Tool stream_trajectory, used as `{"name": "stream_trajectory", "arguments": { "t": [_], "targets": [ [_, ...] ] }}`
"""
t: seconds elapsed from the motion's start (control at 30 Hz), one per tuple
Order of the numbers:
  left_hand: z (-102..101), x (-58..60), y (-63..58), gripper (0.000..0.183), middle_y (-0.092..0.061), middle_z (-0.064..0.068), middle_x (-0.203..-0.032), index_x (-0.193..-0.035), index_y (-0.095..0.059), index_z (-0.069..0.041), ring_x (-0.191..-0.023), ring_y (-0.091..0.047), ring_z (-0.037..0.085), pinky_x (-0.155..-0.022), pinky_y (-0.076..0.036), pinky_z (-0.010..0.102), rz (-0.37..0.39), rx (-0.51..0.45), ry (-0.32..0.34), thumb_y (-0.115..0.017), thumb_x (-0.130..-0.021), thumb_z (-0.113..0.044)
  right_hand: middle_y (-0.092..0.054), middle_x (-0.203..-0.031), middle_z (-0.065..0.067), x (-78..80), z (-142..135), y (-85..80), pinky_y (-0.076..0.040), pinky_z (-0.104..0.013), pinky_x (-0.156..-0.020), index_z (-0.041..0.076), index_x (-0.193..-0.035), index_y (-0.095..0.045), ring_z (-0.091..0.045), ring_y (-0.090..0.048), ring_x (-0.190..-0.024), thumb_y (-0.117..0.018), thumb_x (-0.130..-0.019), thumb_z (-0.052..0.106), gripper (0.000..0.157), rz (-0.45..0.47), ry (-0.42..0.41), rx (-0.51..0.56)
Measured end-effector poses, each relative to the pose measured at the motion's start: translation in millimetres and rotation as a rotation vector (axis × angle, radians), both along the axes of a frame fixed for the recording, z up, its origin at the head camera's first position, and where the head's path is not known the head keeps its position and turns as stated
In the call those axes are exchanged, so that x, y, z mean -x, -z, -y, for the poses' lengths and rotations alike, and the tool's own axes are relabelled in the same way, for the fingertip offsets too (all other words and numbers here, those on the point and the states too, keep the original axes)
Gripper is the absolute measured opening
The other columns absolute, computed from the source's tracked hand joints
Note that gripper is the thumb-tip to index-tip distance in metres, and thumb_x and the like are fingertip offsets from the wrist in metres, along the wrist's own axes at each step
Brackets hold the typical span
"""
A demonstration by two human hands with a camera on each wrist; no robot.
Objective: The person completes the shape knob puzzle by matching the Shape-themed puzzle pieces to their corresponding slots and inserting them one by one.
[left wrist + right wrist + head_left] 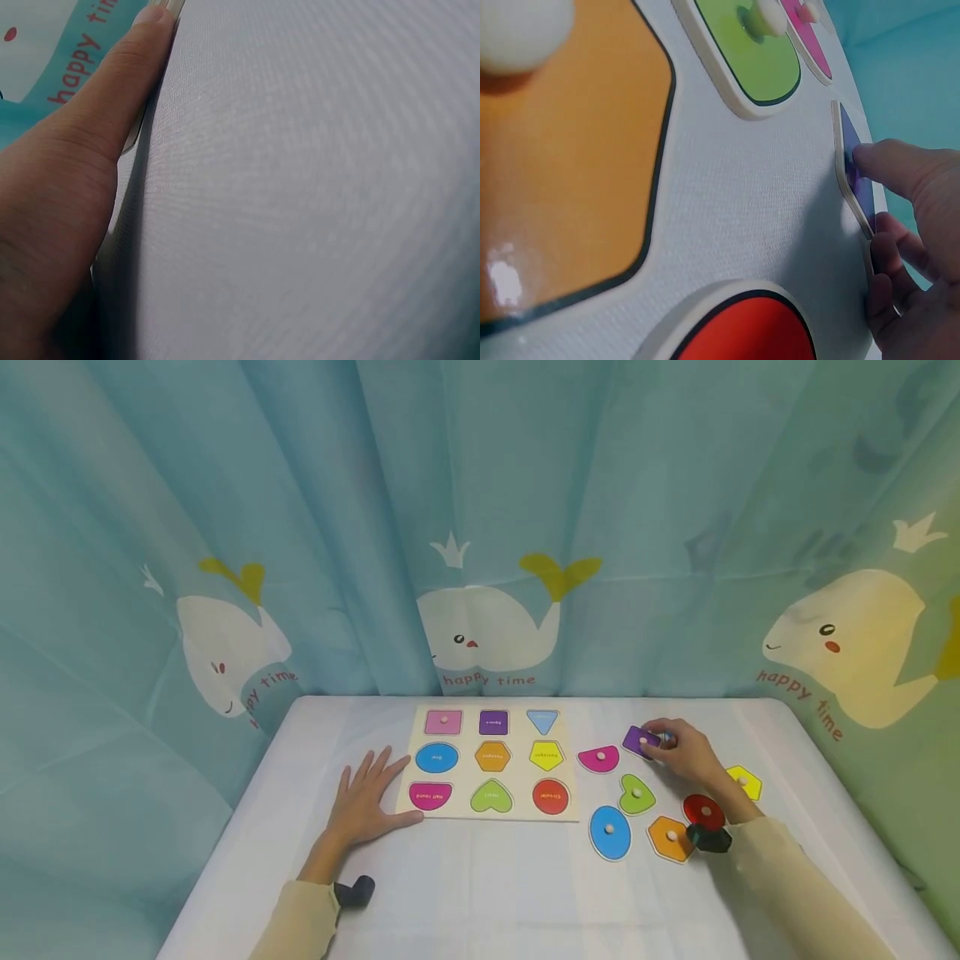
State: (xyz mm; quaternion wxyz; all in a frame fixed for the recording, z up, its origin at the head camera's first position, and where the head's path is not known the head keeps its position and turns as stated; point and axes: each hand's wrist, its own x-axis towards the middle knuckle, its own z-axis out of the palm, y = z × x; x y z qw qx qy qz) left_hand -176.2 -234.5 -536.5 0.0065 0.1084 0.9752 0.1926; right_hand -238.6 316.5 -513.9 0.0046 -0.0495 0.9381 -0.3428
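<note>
My right hand [686, 752] holds a purple square puzzle piece [635, 740] with a white knob, to the right of the board. In the right wrist view the thumb [889, 161] lies on that piece's face, which is tilted, and the other fingers curl near its lower edge. A bit of blue shows behind the fingers in the head view. My left hand [365, 802] lies with fingers spread at the left edge of the cream puzzle board [461, 814], its thumb on the near corner. A pink rectangle piece [443, 721] sits in the board's far left recess.
Right of the board lie knobbed pieces: a magenta half round [597, 759], a green heart [637, 795], a blue oval [610, 833], an orange hexagon [670, 839], a red circle [703, 811] and a yellow pentagon [745, 782]. A curtain [480, 527] hangs behind the white table [487, 893].
</note>
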Motion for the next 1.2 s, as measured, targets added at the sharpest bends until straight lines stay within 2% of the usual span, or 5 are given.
{"name": "stream_trajectory", "arguments": {
  "t": [0.17, 0.3, 0.93, 1.2],
  "targets": [
    [0.6, -0.2, 1.5, 0.1, -0.028, 0.015, -0.168, -0.158, -0.043, -0.022, -0.155, -0.015, 0.045, -0.118, -0.005, 0.074, -0.008, 0.004, 0.003, -0.076, -0.075, -0.069, -0.055, -0.126, -0.025, 0.0, 2.4, 0.3, -0.052, -0.03, -0.077, 0.001, -0.122, -0.07, -0.033, -0.054, -0.097, -0.073, -0.096, 0.017, 0.03, 0.009, 0.013, -0.013],
    [0.7, 0.2, 0.2, 0.099, -0.028, 0.015, -0.167, -0.157, -0.044, -0.022, -0.155, -0.016, 0.045, -0.118, -0.006, 0.074, -0.015, 0.002, 0.003, -0.077, -0.075, -0.067, -0.054, -0.129, -0.026, 0.5, 3.8, -0.2, -0.054, -0.034, -0.079, 0.002, -0.117, -0.072, -0.034, -0.055, -0.098, -0.073, -0.097, 0.016, 0.025, 0.007, 0.019, -0.009],
    [-0.4, -0.2, 0.9, 0.101, -0.025, 0.014, -0.169, -0.158, -0.042, -0.023, -0.156, -0.012, 0.044, -0.119, -0.003, 0.073, 0.024, 0.011, -0.006, -0.076, -0.075, -0.069, -0.053, -0.127, -0.029, 0.4, 3.6, 0.6, -0.057, -0.053, -0.09, -0.001, -0.115, -0.072, -0.041, -0.056, -0.103, -0.071, -0.097, 0.015, 0.024, 0.016, 0.045, -0.026],
    [-0.2, -0.8, 0.0, 0.102, -0.025, 0.015, -0.169, -0.158, -0.042, -0.022, -0.156, -0.012, 0.044, -0.119, -0.003, 0.073, 0.026, 0.012, -0.011, -0.076, -0.075, -0.069, -0.056, -0.125, -0.028, 1.3, 7.4, 2.3, -0.058, -0.053, -0.091, -0.001, -0.112, -0.073, -0.04, -0.056, -0.104, -0.072, -0.097, 0.015, 0.021, 0.004, 0.077, -0.007]
  ]
}}
